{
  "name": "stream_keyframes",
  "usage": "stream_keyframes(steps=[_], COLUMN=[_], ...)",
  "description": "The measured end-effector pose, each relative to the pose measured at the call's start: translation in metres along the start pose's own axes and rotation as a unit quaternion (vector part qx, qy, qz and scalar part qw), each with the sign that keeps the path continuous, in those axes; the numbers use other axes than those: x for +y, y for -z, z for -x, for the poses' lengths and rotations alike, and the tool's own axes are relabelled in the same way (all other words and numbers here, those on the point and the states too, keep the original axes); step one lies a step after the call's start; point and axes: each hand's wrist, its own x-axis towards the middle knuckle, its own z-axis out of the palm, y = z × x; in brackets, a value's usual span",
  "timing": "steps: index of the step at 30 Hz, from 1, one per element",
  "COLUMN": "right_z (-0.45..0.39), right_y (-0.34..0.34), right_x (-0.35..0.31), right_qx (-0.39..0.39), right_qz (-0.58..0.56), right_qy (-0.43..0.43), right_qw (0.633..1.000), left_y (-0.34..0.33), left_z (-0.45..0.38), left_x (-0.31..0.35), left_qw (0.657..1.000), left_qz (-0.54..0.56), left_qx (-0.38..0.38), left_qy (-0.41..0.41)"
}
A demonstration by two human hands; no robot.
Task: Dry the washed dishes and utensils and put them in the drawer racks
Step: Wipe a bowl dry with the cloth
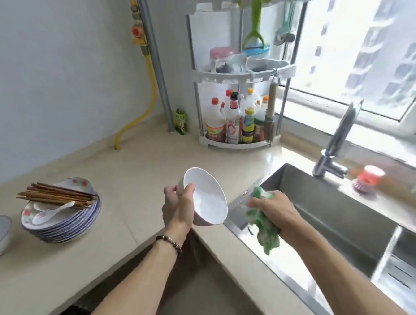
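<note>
A plain white bowl [206, 198], tilted on its side, sits gripped in the left hand [178, 206] above the bench [133, 167] corner. The right hand [272, 210] clutches a green cloth [264, 227] over the sink [329, 212]. Stacked plates [61, 224] carrying chopsticks [54, 195] and a spoon [51, 213] stand well left.

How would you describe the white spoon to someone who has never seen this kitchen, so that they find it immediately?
Start at the beige counter left of the sink and find the stack of floral, purple-rimmed plates near its left end. The white spoon lies in the top plate, just in front of the bundle of brown chopsticks. It is the only white, short, curved utensil there; the chopsticks are long, straight and dark.
</note>
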Motion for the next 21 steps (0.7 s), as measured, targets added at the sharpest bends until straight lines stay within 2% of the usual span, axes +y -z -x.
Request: stream_keyframes(steps=[7, 13, 18, 21], right_z=[-0.007, -0.021, -0.008, -0.016], right_y=[0.107, 0.137, 0.142, 0.136], right_x=[0.050, 0.092, 0.082, 0.088], right_qx=[0.034, 0.121, 0.135, 0.144], right_qz=[-0.186, -0.188, -0.227, -0.199], right_qy=[-0.078, -0.061, -0.056, -0.046], right_qw=[0.979, 0.973, 0.963, 0.968], left_y=[-0.121, -0.165, -0.176, -0.178], left_z=[0.027, 0.035, 0.031, 0.032], left_x=[0.014, 0.022, 0.026, 0.031], left_qw=[0.981, 0.935, 0.916, 0.914], left_qz=[-0.168, -0.303, -0.329, -0.328], left_qx=[-0.058, -0.045, -0.047, -0.052], left_qy=[-0.076, -0.178, -0.222, -0.235])
